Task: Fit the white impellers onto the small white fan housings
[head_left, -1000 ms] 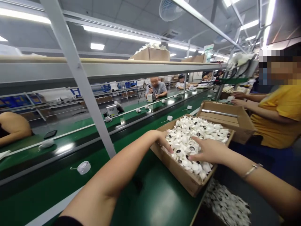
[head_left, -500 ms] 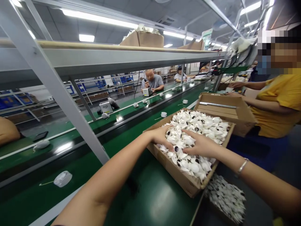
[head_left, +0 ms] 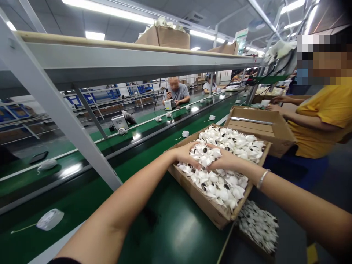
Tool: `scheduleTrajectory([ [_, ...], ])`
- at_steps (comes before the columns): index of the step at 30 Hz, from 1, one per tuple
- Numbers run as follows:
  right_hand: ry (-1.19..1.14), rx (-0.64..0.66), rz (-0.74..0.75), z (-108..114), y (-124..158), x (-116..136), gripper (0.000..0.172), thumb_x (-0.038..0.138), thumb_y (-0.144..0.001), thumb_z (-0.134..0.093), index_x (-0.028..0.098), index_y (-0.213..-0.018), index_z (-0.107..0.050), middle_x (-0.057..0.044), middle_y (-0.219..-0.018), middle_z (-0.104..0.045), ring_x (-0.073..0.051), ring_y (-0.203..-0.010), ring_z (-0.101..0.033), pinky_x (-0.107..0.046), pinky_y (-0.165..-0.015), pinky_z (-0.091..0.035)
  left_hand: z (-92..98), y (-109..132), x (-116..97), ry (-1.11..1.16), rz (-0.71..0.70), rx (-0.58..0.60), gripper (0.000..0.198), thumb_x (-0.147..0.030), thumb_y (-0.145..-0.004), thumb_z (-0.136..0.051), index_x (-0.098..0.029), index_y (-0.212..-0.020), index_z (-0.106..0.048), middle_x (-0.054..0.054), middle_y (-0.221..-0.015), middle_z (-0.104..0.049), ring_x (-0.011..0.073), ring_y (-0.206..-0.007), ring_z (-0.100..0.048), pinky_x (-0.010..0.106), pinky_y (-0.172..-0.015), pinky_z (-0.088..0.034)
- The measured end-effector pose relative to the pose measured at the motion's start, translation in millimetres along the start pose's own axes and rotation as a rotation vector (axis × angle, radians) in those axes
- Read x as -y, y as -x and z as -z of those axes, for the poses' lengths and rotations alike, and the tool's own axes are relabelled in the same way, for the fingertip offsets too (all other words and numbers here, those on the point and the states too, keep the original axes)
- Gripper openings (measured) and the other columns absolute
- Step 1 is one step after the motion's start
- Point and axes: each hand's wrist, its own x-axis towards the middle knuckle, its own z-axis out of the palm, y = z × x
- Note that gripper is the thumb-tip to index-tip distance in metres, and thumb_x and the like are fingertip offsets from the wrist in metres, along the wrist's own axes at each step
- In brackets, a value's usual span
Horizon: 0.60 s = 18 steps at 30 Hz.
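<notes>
A shallow cardboard box (head_left: 196, 200) on the green bench is heaped with small white pieces (head_left: 217, 187), pointed at the edges, some showing round dark centres. My left hand (head_left: 184, 154) curves round the left side of a clump of these white pieces (head_left: 204, 157). From the other side my right hand (head_left: 227, 160), with a bracelet (head_left: 263, 179) at the wrist, presses on the same clump. The clump is gathered between both hands, just above the heap. Some fingertips are hidden among the pieces.
Another open cardboard box (head_left: 255, 124) stands behind, near a co-worker in a yellow shirt (head_left: 321, 117). A lower box of similar pieces (head_left: 258, 223) is at right. White round parts with cords (head_left: 50, 219) lie along the green conveyor. A slanted metal post (head_left: 63, 106) crosses the left.
My hands have closed in from either side and lifted a clump of white pieces slightly. The nearest corded part on the conveyor appears farther left, and the view has shifted a little.
</notes>
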Motion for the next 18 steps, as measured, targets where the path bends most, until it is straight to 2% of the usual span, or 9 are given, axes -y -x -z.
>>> scheduleTrajectory([
  [4,-0.026,0.026,0.04,-1,-8,3,0.103,0.025,-0.05,-0.087,0.018,-0.146,-0.049,-0.011,-0.132,-0.065,-0.028,-0.114,-0.064,-0.034,-0.099,-0.051,1.4,-3,0,0.067,0.039,0.041,0.142,-0.054,-0.047,-0.089,-0.025,-0.159,-0.008,0.01,-0.165,-0.019,0.0325,-0.149,-0.028,0.039,-0.123,-0.027],
  [8,-0.068,0.048,0.108,1,-10,5,0.091,0.017,-0.056,-0.08,0.021,-0.143,-0.052,-0.007,-0.132,-0.065,-0.025,-0.112,-0.065,-0.031,-0.097,-0.052,0.3,-3,0,0.121,-0.098,-0.037,0.125,-0.046,-0.047,-0.09,-0.026,-0.154,-0.027,0.008,-0.16,-0.033,0.0323,-0.145,-0.036,0.04,-0.121,-0.031],
  [10,-0.086,0.053,0.105,3,-10,5,0.089,0.018,-0.06,-0.078,0.023,-0.145,-0.05,-0.007,-0.13,-0.066,-0.025,-0.106,-0.067,-0.03,-0.09,-0.055,-0.6,-2,0,0.142,-0.132,-0.093,0.117,-0.042,-0.049,-0.089,-0.025,-0.151,-0.034,0.009,-0.158,-0.037,0.033,-0.142,-0.04,0.042,-0.119,-0.033],
  [13,-0.115,0.072,0.077,7,-10,4,0.085,0.021,-0.062,-0.078,0.024,-0.143,-0.052,-0.006,-0.118,-0.071,-0.023,-0.092,-0.07,-0.026,-0.073,-0.058,-1.9,-4,2,0.153,-0.104,-0.153,0.112,-0.038,-0.05,-0.088,-0.022,-0.148,-0.038,0.011,-0.152,-0.043,0.0341,-0.137,-0.045,0.044,-0.116,-0.037],
  [15,-0.135,0.104,0.012,8,-11,4,0.083,0.022,-0.064,-0.078,0.025,-0.143,-0.051,-0.004,-0.097,-0.075,-0.019,-0.074,-0.069,-0.024,-0.059,-0.056,-2.4,-5,4,0.154,-0.103,-0.171,0.108,-0.035,-0.05,-0.087,-0.022,-0.147,-0.04,0.012,-0.15,-0.047,0.0339,-0.135,-0.048,0.044,-0.115,-0.037],
  [17,-0.158,0.136,-0.081,9,-11,5,0.086,0.023,-0.065,-0.077,0.025,-0.146,-0.047,0.0,-0.076,-0.071,-0.016,-0.057,-0.063,-0.022,-0.046,-0.049,-2.1,-6,4,0.156,-0.114,-0.194,0.104,-0.034,-0.051,-0.086,-0.022,-0.145,-0.042,0.011,-0.148,-0.048,0.0335,-0.133,-0.049,0.044,-0.115,-0.038],
  [18,-0.168,0.141,-0.116,11,-11,7,0.088,0.023,-0.065,-0.078,0.025,-0.147,-0.045,0.001,-0.071,-0.069,-0.015,-0.053,-0.06,-0.022,-0.042,-0.048,-1.3,-7,3,0.159,-0.121,-0.206,0.102,-0.033,-0.051,-0.086,-0.022,-0.144,-0.044,0.011,-0.147,-0.049,0.0335,-0.133,-0.049,0.044,-0.115,-0.038],
])
